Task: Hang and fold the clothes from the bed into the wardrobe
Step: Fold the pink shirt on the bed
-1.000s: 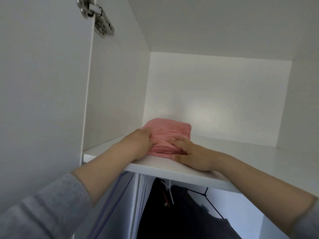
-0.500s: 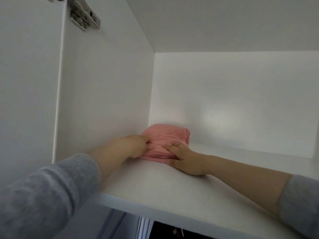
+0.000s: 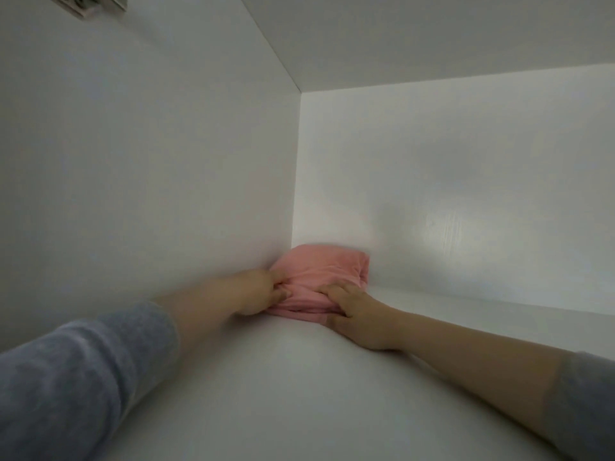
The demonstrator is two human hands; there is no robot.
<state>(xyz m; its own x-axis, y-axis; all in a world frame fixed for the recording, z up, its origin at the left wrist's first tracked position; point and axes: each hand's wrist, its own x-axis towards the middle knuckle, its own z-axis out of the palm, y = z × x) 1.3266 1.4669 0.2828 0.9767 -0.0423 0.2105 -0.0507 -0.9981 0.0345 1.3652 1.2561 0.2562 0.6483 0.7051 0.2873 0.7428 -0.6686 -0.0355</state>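
Upper wardrobe compartment, observed from the near edge looking in.

Far left, top: a metal hinge (image 3: 96, 3) is fixed to the white left side panel (image 3: 149, 161); only part of it is in view.

Left, near: a grey sleeve (image 3: 73, 377) covers the left forearm up to short of the wrist. The arm reaches along the side panel toward the far corner.

Left hand (image 3: 256, 294): it lies at the near-left edge of the pink folded garment (image 3: 326, 274). The fingers are curled and bunched together, and their tips pinch into the folds of the cloth. The back of the hand is close to the side panel; whether it touches the panel cannot be told.

Pink folded garment: it lies on the white shelf (image 3: 299, 394) in the far left corner, with its left side against the side panel. Its far edge is at or just short of the back panel (image 3: 466, 194). It is a compact stack of several layers.

Right hand (image 3: 356, 314): it is at the near-right corner of the garment. The fingers are bent and close together over the top layer, and the thumb lies lower against the near edge, so the hand grips the stack. The heel of the hand rests on the shelf.

Right, near: the bare right forearm crosses the shelf, and a grey cuff (image 3: 585, 404) shows at the picture's edge.

Overhead: the white top panel (image 3: 432, 34) closes the compartment.
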